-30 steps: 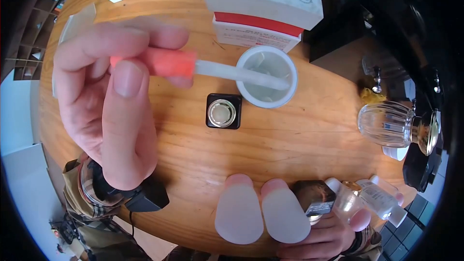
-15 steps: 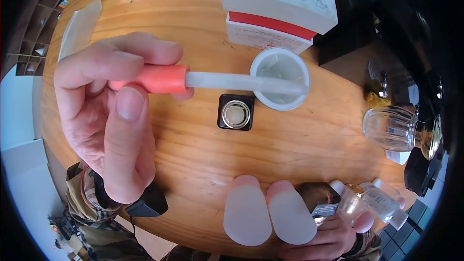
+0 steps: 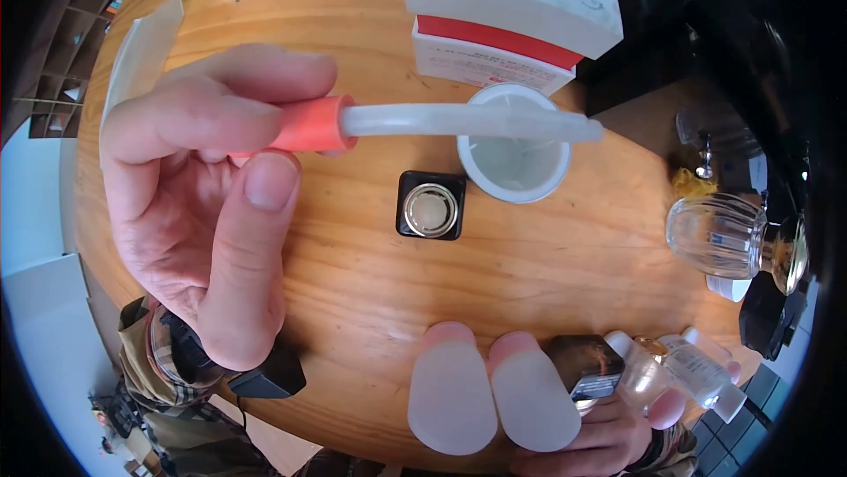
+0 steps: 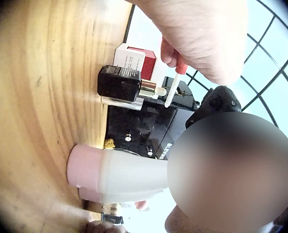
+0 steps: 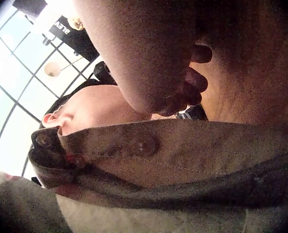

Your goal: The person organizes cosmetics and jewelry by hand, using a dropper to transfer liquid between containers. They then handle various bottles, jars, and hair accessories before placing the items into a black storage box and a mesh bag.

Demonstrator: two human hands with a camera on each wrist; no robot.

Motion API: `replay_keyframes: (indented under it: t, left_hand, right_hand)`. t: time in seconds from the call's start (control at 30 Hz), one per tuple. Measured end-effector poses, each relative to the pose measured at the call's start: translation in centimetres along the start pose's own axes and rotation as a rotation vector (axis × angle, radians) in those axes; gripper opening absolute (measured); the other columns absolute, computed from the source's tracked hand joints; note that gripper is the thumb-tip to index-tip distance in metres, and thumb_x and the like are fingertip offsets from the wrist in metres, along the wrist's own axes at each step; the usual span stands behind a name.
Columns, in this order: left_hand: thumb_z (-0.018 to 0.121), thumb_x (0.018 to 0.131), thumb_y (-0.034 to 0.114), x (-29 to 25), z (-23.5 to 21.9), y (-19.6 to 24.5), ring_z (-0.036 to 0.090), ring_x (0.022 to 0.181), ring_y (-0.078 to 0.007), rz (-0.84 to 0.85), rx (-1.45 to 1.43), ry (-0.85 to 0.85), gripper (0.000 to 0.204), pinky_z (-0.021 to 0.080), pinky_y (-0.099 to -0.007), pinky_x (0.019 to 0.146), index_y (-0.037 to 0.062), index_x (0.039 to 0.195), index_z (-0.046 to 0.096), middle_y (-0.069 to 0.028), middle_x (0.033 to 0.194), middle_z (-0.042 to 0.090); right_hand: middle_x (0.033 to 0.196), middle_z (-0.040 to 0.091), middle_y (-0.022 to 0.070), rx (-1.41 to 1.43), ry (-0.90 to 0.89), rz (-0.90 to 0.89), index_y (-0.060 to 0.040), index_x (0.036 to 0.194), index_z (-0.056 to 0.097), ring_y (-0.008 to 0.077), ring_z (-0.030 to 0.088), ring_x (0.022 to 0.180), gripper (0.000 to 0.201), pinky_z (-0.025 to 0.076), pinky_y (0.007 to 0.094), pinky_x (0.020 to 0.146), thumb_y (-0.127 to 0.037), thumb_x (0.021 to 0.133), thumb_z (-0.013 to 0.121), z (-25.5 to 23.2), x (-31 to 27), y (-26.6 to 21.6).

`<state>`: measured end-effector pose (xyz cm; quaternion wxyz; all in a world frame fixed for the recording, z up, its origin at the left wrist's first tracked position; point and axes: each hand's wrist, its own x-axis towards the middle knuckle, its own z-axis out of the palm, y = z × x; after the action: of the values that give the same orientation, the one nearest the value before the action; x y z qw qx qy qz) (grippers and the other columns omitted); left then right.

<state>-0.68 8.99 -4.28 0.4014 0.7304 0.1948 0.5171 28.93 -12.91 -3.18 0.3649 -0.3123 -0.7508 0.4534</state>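
Observation:
Between thumb and fingers, my left hand [image 3: 216,186] pinches the coral-red handle [image 3: 318,124] of a wand with a frosted, whitish stem [image 3: 423,120]. The stem points right and overlaps a white cup [image 3: 516,168] in the head view, its tip past the cup's right rim. A square black dropper bottle [image 4: 118,83] with a gold collar and pale bulb stands upright just left of the cup. My right hand [image 3: 595,442] rests at the near edge of the table, fingers loose, partly hidden behind bottles; in the right wrist view its fingertips [image 5: 195,80] are dim.
Two frosted bottles with pink bases [image 3: 452,398] stand at the near edge, with a dark boxy bottle [image 3: 584,367] and clear bottles [image 3: 697,367] beside them. Stacked boxes [image 3: 512,0] stand behind the cup. A ribbed glass bottle [image 3: 715,234] is at the right.
The wand's tip has moved from over the cup's inside to beyond its right rim, and the stem sits higher in view. The head view shifted slightly at first. The right hand stays put.

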Motion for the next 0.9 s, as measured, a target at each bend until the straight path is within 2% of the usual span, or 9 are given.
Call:
replay_keyframes:
  t: [0.43,0.9]
  left_hand:
    - [0.053,0.097,-0.004,0.1,0.2,-0.1,0.060,0.108,-0.0302,0.006,0.027,0.044,0.026,0.047,-0.0426,0.094,0.0005,0.123,0.053,-0.0253,0.129,0.058]
    - [0.052,0.100,-0.001,-1.2,-1.2,0.4,0.060,0.112,-0.0302,-0.027,0.146,0.030,0.026,0.047,-0.0430,0.097,0.0012,0.126,0.055,-0.0246,0.134,0.058]
  right_hand:
    - [0.125,0.066,0.0196,-0.112,-0.338,-0.049,0.0047,0.132,0.060,0.0266,0.064,0.119,0.056,0.051,0.0330,0.105,-0.044,0.104,0.052,-1.1,-1.6,1.1]
    - [0.130,0.062,0.0210,0.061,-0.370,0.191,0.0024,0.137,0.055,0.0286,0.061,0.123,0.058,0.047,0.0361,0.108,-0.046,0.104,0.052,-1.1,-4.6,2.1]
